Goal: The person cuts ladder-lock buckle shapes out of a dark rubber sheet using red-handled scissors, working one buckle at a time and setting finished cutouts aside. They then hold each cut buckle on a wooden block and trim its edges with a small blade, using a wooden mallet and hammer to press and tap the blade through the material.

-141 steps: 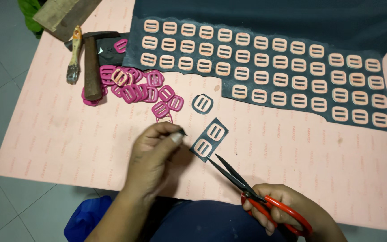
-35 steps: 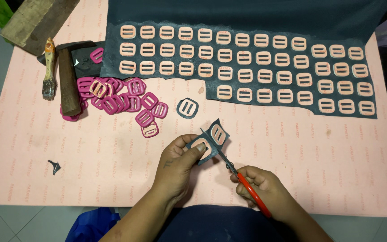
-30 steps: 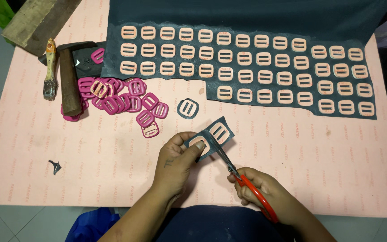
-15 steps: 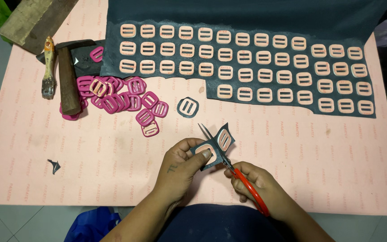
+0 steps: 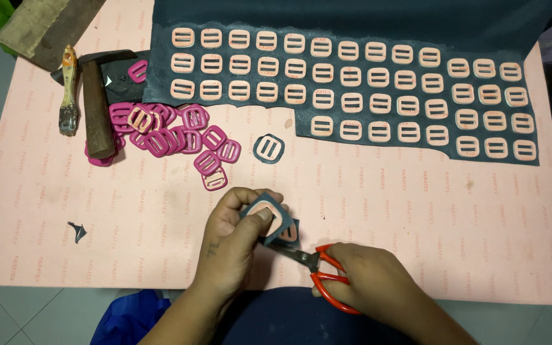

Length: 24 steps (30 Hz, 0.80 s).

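Note:
My left hand (image 5: pixel 237 237) pinches a small dark teal piece (image 5: pixel 271 220) that carries two pale pink buckle shapes. Red-handled scissors (image 5: pixel 317 271) sit in my right hand (image 5: pixel 364 281), and their blades bite into the lower edge of that piece. A large dark teal sheet (image 5: pixel 352 83) covered with rows of pale pink buckle shapes lies across the far side of the pink board (image 5: pixel 416 217). One cut-out buckle with a teal rim (image 5: pixel 268 147) lies alone on the board above my hands.
A heap of magenta buckles (image 5: pixel 174 137) lies at the left, next to a hammer (image 5: pixel 96 102) and a small brush (image 5: pixel 68 89). A wooden block (image 5: pixel 46 25) sits at the far left corner. A tiny teal scrap (image 5: pixel 76 231) lies near the board's front left.
The small piece has been turned in my left hand and brought lower. The scissors have swung from pointing up-left to nearly level, cutting along its lower edge.

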{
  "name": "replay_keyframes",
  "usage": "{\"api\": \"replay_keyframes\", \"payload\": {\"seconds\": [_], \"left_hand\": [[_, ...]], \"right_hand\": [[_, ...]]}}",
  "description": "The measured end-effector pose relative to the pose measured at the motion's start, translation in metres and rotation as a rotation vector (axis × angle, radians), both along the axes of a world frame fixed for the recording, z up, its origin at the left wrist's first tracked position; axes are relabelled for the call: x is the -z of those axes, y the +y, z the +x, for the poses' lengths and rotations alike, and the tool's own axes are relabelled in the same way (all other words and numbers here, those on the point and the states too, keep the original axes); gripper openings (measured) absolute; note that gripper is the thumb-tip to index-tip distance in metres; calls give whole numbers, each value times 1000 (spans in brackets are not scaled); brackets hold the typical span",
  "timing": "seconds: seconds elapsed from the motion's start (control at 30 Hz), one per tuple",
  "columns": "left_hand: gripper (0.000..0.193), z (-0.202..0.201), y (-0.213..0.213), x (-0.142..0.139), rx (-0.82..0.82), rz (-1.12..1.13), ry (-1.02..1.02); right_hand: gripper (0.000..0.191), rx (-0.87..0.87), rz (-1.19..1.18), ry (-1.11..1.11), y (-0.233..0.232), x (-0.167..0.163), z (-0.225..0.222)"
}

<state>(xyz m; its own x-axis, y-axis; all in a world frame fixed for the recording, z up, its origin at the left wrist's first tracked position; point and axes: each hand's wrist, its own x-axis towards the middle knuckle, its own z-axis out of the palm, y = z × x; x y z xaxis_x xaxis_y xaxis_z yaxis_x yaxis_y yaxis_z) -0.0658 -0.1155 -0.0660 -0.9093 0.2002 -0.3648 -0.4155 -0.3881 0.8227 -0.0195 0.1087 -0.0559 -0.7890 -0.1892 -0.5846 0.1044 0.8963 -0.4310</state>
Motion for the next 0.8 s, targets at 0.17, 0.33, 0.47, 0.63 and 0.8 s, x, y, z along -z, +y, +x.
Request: {"api": "replay_keyframes", "payload": {"seconds": [0.17, 0.33, 0.47, 0.63, 0.8], "left_hand": [[17, -3, 5, -7, 109, 139, -122], [15, -10, -5, 0, 30, 173, -203], [18, -19, -15, 11, -14, 309, -212], [11, -9, 0, 26, 17, 431, -146], [8, -5, 1, 25, 245, 466, -65]], "right_hand": [[35, -236, -201, 345, 12, -14, 6], [29, -100, 8, -292, 54, -5, 1], [41, 265, -953, -385, 64, 31, 9], [63, 429, -1612, -294, 49, 79, 20], [67, 516, -1780, -418, 42, 91, 20]]}}
